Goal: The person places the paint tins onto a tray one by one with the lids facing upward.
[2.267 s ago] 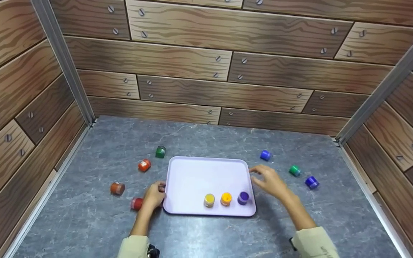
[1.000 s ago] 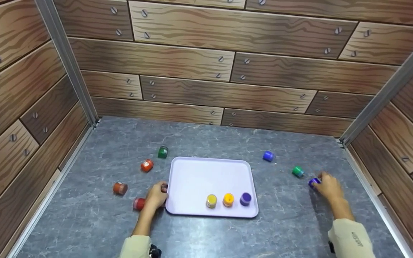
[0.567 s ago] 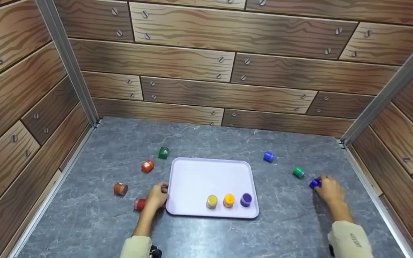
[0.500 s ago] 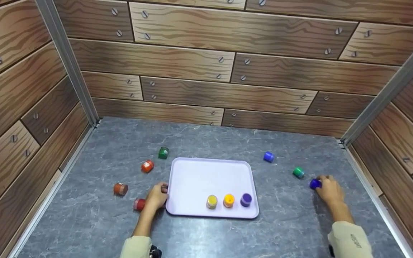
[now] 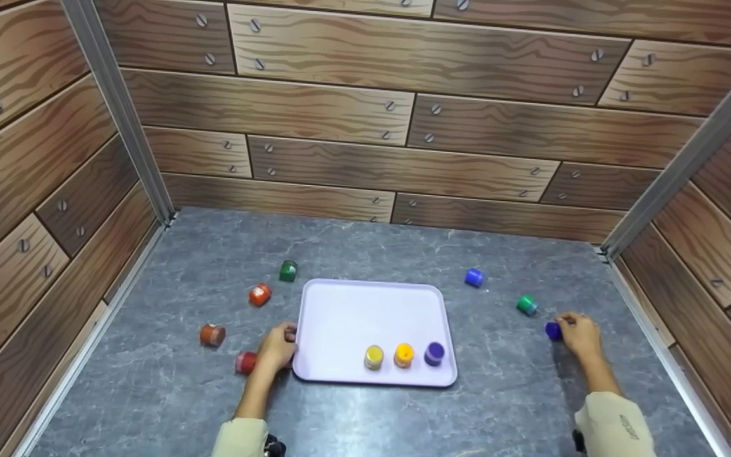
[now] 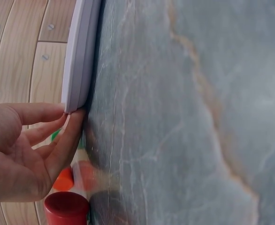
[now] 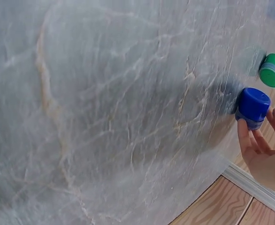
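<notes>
Wood-grain panels with printed screw heads wall in three sides of a grey, marbled stone-look bench [image 5: 365, 254], with metal strips running up the two rear corners. At bench centre lies a flat rectangular lilac tray [image 5: 365, 317], smooth plastic with rounded corners and a raised lip. Along its near edge three small round pots stand upright in a row: yellow pot [image 5: 374, 356], orange pot [image 5: 403, 354], purple pot [image 5: 433, 352].

Left hand [image 5: 275, 348] rests at the tray's left edge, its fingers [image 6: 62, 140] loosely bent with the tips against the lip, nothing enclosed. A red pot [image 5: 244, 362] lies on its side just beside that hand. Further left, on the bench: brown pot [image 5: 211, 334], orange-red pot [image 5: 259, 294], dark green pot [image 5: 287, 270], all apart from one another.

Right hand [image 5: 578, 334] is well right of the tray; its fingertips [image 7: 244, 136] pinch the blue pot [image 7: 252, 108], whose cap faces away from the palm. The pot is on the bench near the right wall. A green pot [image 5: 526, 304] sits near it, and a second blue pot [image 5: 473, 277] lies further back.

Versus 2.3 s ago: right hand was spread beside the tray's right edge; it is now out at the blue pot. Left hand unchanged.

Open bench lies between tray and right hand, and behind the tray to the rear wall.
</notes>
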`<state>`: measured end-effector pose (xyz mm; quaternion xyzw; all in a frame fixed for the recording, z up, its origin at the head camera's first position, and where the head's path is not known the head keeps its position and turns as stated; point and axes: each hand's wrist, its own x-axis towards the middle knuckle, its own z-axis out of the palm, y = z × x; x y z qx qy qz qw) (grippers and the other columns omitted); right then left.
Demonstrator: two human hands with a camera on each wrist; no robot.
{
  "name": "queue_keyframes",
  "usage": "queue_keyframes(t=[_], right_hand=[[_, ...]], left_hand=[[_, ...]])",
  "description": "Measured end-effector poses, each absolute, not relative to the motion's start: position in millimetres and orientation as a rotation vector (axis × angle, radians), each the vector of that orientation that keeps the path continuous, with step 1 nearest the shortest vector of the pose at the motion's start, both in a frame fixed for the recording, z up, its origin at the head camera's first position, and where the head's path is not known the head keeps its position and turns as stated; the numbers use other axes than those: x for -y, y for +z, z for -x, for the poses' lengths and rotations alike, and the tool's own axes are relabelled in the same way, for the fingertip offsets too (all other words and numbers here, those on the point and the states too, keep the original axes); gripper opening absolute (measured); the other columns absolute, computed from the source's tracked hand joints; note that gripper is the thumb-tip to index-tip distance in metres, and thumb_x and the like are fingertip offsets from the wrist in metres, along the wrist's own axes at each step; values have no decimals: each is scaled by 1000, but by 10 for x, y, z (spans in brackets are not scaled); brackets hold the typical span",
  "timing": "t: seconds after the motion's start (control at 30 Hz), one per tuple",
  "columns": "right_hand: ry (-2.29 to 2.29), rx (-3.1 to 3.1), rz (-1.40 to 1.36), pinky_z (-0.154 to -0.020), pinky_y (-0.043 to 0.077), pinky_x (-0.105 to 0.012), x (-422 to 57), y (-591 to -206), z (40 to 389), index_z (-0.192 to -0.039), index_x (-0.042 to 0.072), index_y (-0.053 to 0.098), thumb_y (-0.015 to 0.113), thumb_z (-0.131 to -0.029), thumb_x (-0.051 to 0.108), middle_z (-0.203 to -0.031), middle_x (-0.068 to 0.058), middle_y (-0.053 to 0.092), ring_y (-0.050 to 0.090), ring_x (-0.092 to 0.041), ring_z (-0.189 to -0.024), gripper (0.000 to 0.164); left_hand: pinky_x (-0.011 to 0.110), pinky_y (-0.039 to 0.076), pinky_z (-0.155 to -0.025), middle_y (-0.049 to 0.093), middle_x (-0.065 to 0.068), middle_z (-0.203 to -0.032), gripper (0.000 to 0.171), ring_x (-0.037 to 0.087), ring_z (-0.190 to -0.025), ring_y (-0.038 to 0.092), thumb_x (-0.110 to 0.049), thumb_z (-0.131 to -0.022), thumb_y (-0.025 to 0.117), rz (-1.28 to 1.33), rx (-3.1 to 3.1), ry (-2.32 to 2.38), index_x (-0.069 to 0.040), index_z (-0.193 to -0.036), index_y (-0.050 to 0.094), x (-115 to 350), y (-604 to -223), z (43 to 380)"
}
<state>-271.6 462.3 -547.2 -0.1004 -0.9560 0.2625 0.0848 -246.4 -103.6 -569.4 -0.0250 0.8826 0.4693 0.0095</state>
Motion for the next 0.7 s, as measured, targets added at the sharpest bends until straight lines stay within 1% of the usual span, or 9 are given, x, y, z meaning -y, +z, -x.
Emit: queue_keyframes(t=[0.1,0.2,0.3,0.37,0.4,0.43,0.5,0.6,0.7], right_hand=[[854,2816,405,-83,36,-54,-4610,-5460,2703,-101,-13,56,53,-89,11,-101,-31,57,49,-48,-95,27],[904,2812,603,-82,38,-51,-4599,-5419,2673,-104,-14,54,56,-87,19,-102,-31,57,49,-48,-95,37],[973,2832,763,-70,47,-41,-4612,-5378,2644,-93,-18,56,56,-86,28,-80,-26,61,58,-39,-79,46],[1083,2829,821,-57,51,-31,-4620,-5360,2633,-86,-20,57,56,-86,30,-64,-17,61,62,-26,-61,50],[1163,2813,835,-52,51,-28,-4625,-5358,2633,-84,-21,56,55,-87,29,-57,-13,59,61,-21,-53,50],[1255,2783,854,-49,50,-25,-4624,-5359,2635,-87,-23,54,54,-88,27,-53,-10,57,60,-17,-47,50],[1439,2686,892,-49,50,-24,-4615,-5360,2645,-95,-28,47,54,-87,22,-51,-9,57,59,-14,-44,51],[1608,2546,950,-52,51,-25,-4589,-5357,2678,-108,-33,35,57,-85,14,-53,-10,56,60,-15,-46,56],[1668,2483,1006,-56,52,-26,-4558,-5347,2714,-116,-32,29,61,-82,10,-59,-11,56,61,-17,-49,63]], left_hand=[[36,47,-67,61,12,-83,38,26,-79,56,8,-68,53,81,-2764,1465,8,-106,58,1037,-5701,2467],[37,47,-68,61,12,-84,38,26,-80,57,8,-68,53,88,-2766,1466,8,-106,58,1038,-5708,2468],[38,46,-70,62,12,-84,38,27,-81,57,8,-68,54,90,-2773,1455,8,-106,58,1034,-5714,2467],[38,46,-71,61,12,-84,38,27,-81,56,7,-68,54,90,-2778,1448,8,-106,58,1034,-5715,2471],[38,46,-71,61,12,-84,38,27,-81,56,7,-68,54,86,-2781,1446,8,-105,58,1035,-5714,2473],[37,46,-71,61,12,-83,38,27,-81,56,7,-68,53,81,-2782,1447,8,-105,58,1037,-5712,2473],[37,45,-70,61,12,-83,38,26,-80,56,8,-67,53,70,-2783,1453,8,-105,58,1040,-5707,2473],[36,45,-70,61,12,-83,38,26,-79,56,8,-67,52,56,-2777,1471,8,-104,58,1043,-5699,2468],[35,45,-69,61,12,-82,37,25,-79,56,9,-67,52,58,-2768,1481,8,-104,58,1041,-5694,2464]])
